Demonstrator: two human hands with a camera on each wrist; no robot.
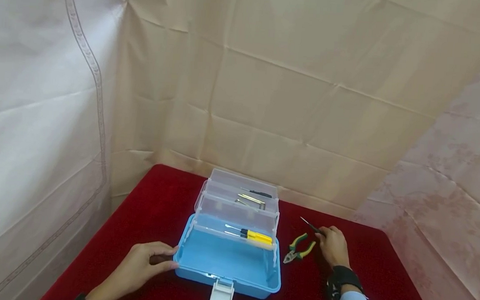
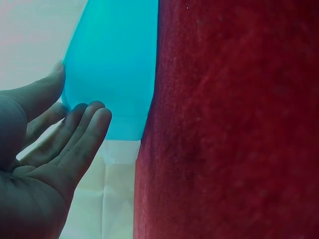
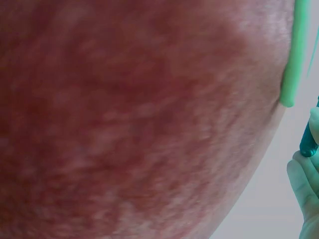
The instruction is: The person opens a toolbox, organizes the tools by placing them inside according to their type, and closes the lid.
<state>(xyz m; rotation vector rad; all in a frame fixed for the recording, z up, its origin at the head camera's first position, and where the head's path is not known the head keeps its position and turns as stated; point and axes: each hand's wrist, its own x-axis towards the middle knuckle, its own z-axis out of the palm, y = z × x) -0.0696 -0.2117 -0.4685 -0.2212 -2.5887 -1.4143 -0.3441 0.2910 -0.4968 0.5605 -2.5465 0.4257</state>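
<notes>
A light blue toolbox [image 1: 228, 260] stands on the red cloth with its lid and clear trays unfolded backwards. My left hand [image 1: 146, 262] touches its left end, the fingers fairly straight; in the left wrist view the left hand [image 2: 55, 144] rests against the blue side wall. To the right of the box, my right hand [image 1: 335, 247] holds a small screwdriver [image 1: 311, 225] with a dark handle, its shaft pointing up and left. At the edge of the right wrist view, fingers [image 3: 301, 186] show by the dark handle end. Green-and-yellow pliers [image 1: 297, 251] lie between box and right hand.
Two yellow-handled screwdrivers [image 1: 259, 236] lie in the lower clear tray. Hex keys [image 1: 253, 199] and a black-handled screwdriver [image 1: 260, 193] are in the trays behind. A white latch [image 1: 221, 298] hangs open at the front. Cloth-like sheets [image 1: 290, 93] hang behind the table.
</notes>
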